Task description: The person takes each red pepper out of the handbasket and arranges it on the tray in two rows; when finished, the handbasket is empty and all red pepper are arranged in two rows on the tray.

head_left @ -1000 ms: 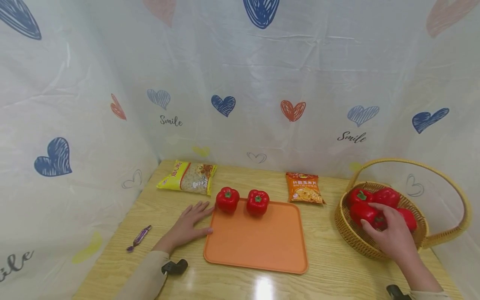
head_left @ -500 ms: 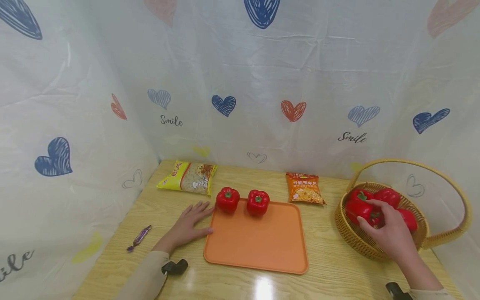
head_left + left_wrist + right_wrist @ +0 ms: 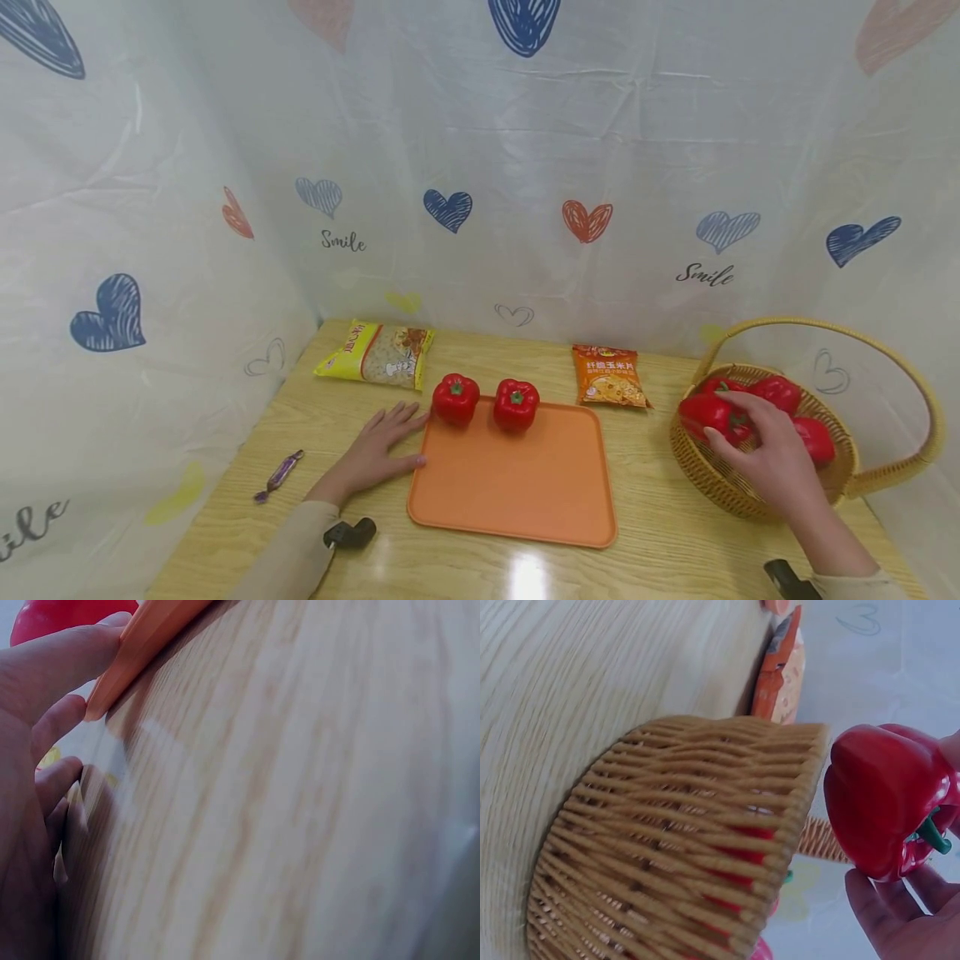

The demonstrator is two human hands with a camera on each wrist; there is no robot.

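Note:
My right hand (image 3: 772, 454) pinches a red bell pepper (image 3: 702, 415) between thumb and fingers at the left side of the wicker basket (image 3: 708, 479). In the right wrist view this bell pepper (image 3: 881, 795) is up past the basket's rim, its green stem turned toward the palm. Several more red peppers (image 3: 813, 440) lie inside, partly hidden by the hand. My left hand (image 3: 378, 454) lies with spread fingers at the left edge of an orange tray (image 3: 517, 492), thumb and fingertips at its rim. Two red bell peppers (image 3: 515, 406) stand at the tray's far edge, stems up.
A yellow snack bag (image 3: 386, 356) lies at the back left, and an orange chip bag (image 3: 609, 377) behind the tray's right corner. Left of the left hand is a purple wrapped candy (image 3: 279, 477). The basket's tall handle (image 3: 918, 383) arches over its right side.
My right hand has shifted left and up with the bell pepper, bringing it over the basket's left rim. The left hand and the tray have stayed still.

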